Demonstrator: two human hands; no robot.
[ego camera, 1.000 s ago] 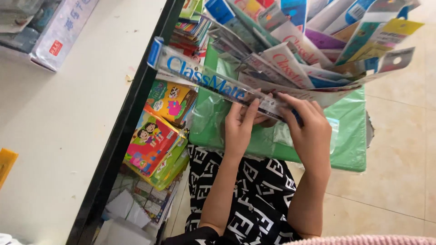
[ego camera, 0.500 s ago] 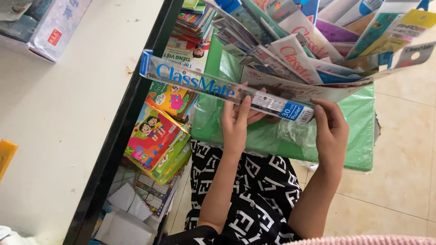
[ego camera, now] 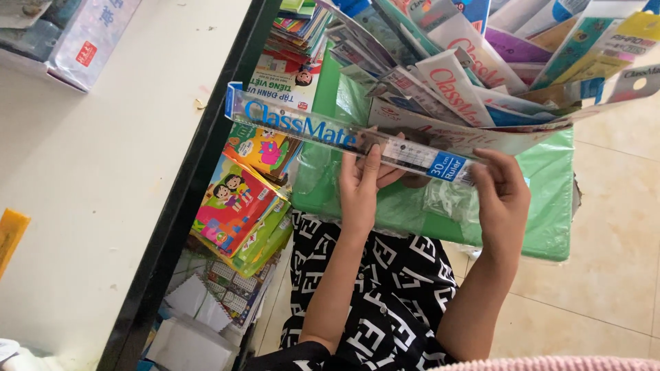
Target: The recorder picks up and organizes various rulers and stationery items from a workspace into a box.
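Right now, two bare hands hold a long clear plastic ruler in a see-through sleeve with blue lettering [ego camera: 347, 134]. It lies flat and a bit tilted, with one end far to the left, near the black edge of the counter [ego camera: 199, 185], and the other end to the right. The left hand [ego camera: 363, 182] is under the middle of the ruler, with its fingers closed around it and its thumb on the front. The right hand [ego camera: 504, 196] grips the right end, fingers curled over the top edge.

Just behind the ruler, a big fan of other packed rulers and stationery packs in many colours [ego camera: 481, 69] spreads out far and to the right. Some of them touch the ruler. Under the hands sits a green plastic stool wrapped in clear film [ego camera: 550, 220], on a pale tiled floor [ego camera: 619, 275].

To the left, below the white counter, bright children's picture books [ego camera: 237, 206] stand in a stack. More thin books [ego camera: 295, 34] lie farther back. Near the bottom, the person's black and white patterned clothes [ego camera: 371, 302] show.
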